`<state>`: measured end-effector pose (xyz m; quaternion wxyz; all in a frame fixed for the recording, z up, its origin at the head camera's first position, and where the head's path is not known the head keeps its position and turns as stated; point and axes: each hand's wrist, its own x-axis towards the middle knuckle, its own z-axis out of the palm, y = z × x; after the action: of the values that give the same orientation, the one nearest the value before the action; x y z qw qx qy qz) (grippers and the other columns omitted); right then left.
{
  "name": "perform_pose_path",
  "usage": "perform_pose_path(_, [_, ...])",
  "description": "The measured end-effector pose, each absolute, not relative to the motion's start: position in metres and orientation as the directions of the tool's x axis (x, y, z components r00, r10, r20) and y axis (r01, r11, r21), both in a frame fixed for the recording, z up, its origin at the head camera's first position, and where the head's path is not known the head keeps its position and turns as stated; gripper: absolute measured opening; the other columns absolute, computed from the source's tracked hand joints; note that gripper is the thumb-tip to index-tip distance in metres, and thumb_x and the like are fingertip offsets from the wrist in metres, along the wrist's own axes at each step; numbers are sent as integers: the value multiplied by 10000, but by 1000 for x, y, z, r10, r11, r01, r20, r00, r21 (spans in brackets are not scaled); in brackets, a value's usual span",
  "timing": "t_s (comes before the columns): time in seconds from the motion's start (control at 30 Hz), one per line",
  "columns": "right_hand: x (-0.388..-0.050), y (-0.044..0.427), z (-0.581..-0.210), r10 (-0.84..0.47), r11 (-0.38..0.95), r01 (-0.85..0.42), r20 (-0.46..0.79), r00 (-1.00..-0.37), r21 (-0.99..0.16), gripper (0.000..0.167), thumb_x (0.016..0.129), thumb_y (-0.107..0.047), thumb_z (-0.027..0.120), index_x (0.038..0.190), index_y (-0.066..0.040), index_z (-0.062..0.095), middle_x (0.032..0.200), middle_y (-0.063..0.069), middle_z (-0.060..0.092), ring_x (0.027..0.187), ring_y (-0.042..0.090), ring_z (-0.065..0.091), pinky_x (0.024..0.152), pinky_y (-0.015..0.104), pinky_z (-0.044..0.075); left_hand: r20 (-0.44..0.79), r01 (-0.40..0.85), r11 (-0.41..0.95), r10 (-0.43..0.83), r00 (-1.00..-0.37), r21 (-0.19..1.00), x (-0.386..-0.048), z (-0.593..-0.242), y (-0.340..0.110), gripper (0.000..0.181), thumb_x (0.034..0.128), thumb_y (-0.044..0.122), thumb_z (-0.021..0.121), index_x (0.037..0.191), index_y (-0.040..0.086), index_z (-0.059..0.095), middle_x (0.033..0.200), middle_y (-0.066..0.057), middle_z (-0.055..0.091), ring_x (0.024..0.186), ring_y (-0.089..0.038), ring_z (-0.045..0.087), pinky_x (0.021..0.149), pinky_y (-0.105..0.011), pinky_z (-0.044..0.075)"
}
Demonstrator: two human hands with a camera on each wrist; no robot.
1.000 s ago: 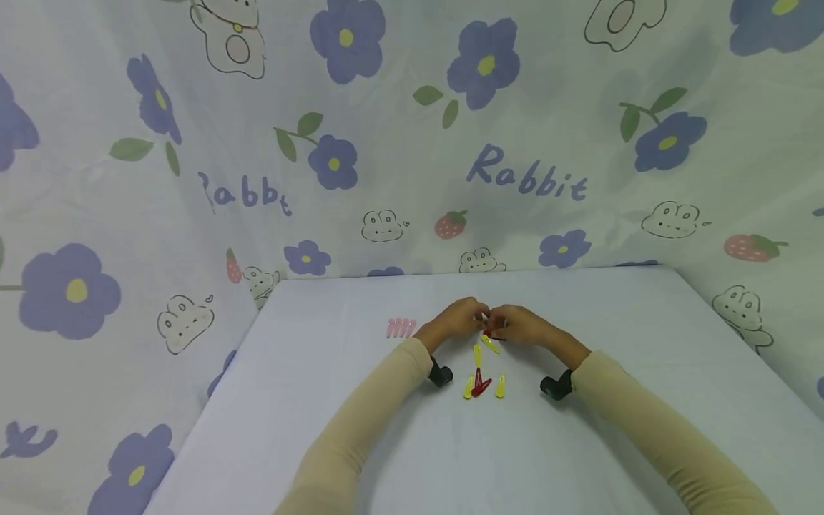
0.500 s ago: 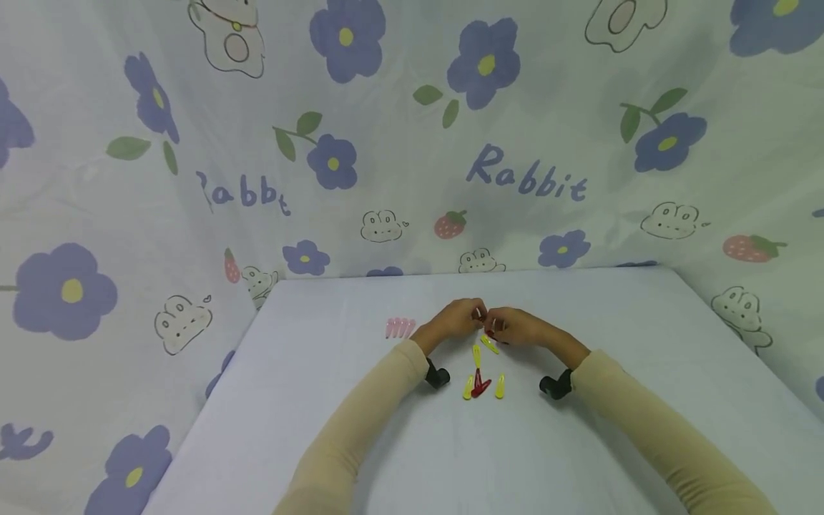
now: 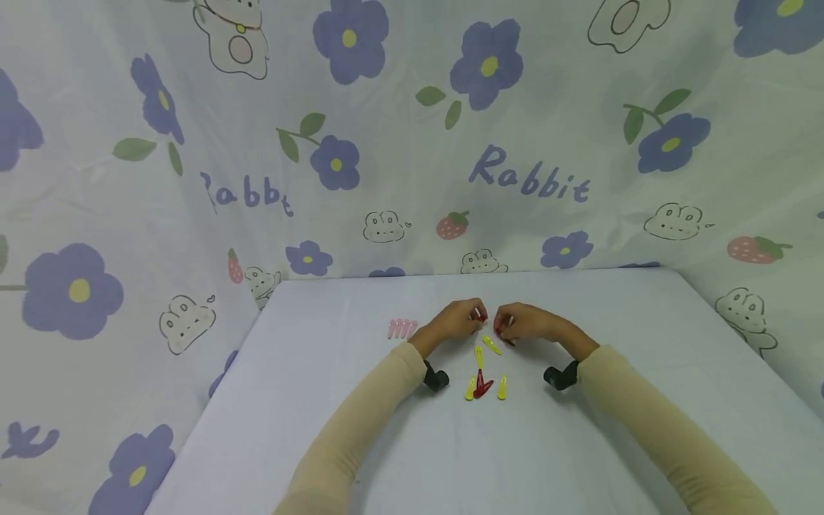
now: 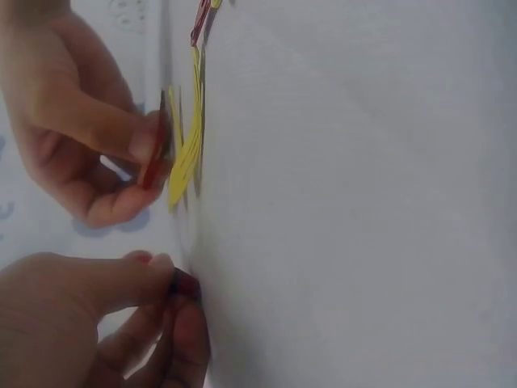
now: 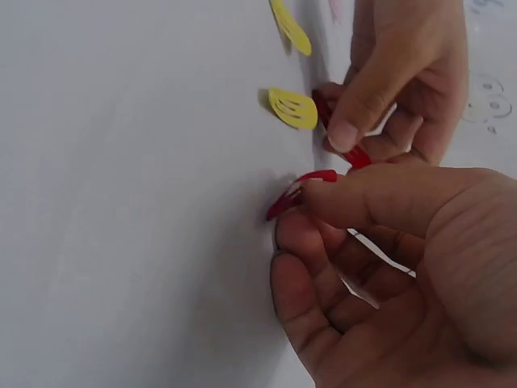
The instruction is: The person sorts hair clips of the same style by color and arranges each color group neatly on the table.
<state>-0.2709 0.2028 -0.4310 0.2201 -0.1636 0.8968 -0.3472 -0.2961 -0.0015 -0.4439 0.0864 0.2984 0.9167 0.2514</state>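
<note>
My left hand (image 3: pixel 460 319) pinches a red snap hair clip (image 4: pixel 187 283) between thumb and fingers, low over the table. To its right, my right hand (image 3: pixel 529 323) pinches another red hair clip (image 5: pixel 300 194), with a small gap between the hands. Just in front of them lies a slanted yellow hair clip (image 3: pixel 492 345). Nearer me, an upright yellow clip (image 3: pixel 478 357) meets a red clip (image 3: pixel 479 380) at its lower end. A second red clip (image 3: pixel 487 388) slants beside it, flanked by a yellow clip (image 3: pixel 469 390) on the left and another yellow clip (image 3: pixel 502 388) on the right.
A row of several pink hair clips (image 3: pixel 402 329) lies left of my left hand. All of this is on a white-covered table (image 3: pixel 476 458). Behind stands a printed curtain (image 3: pixel 412 179). Black wrist cameras (image 3: pixel 561 375) hang under both forearms.
My hands, close together before, have parted. The right hand has shifted to the right with its red clip, while the left stays nearly in place. The clips on the table have not moved.
</note>
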Motion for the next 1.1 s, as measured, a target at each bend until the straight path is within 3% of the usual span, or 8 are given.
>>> perform_pose_path(0.33, [-274, 201, -427, -484, 718, -199, -272, -832, -667, 78, 936, -25, 614, 978, -67, 664, 854, 43, 616, 754, 170, 541, 686, 300, 445, -11, 502, 683, 598, -802, 530, -297, -447, -2, 145, 980, 139, 636, 1124, 160, 645, 1025, -5, 672, 918, -110, 598, 795, -236, 473])
perform_pose_path(0.73, [-263, 197, -438, -564, 708, -449, -52, -824, -545, 57, 937, -45, 669, 899, -84, 650, 852, -11, 632, 786, 122, 524, 722, 282, 448, -8, 503, 680, 599, -801, 533, -294, -445, -4, 134, 981, 148, 639, 1113, 155, 657, 1021, -12, 687, 922, -117, 612, 806, -247, 485])
perform_pose_path(0.97, [-257, 199, -440, -560, 700, -470, -4, -829, -538, 132, 942, -23, 653, 878, -128, 703, 876, -5, 630, 823, 127, 538, 786, 322, 472, -13, 491, 686, 589, -808, 537, -294, -445, -3, 119, 978, 140, 641, 1094, 149, 662, 1001, -10, 683, 906, -115, 602, 802, -249, 479])
perform_pose_path(1.1, [-257, 201, -437, -556, 697, -451, -23, -831, -558, 128, 961, -14, 615, 909, -112, 678, 881, -4, 636, 811, 129, 544, 746, 304, 481, -19, 478, 688, 581, -814, 546, -294, -445, -3, 119, 977, 142, 643, 1094, 154, 661, 1002, -8, 679, 902, -117, 599, 804, -255, 484])
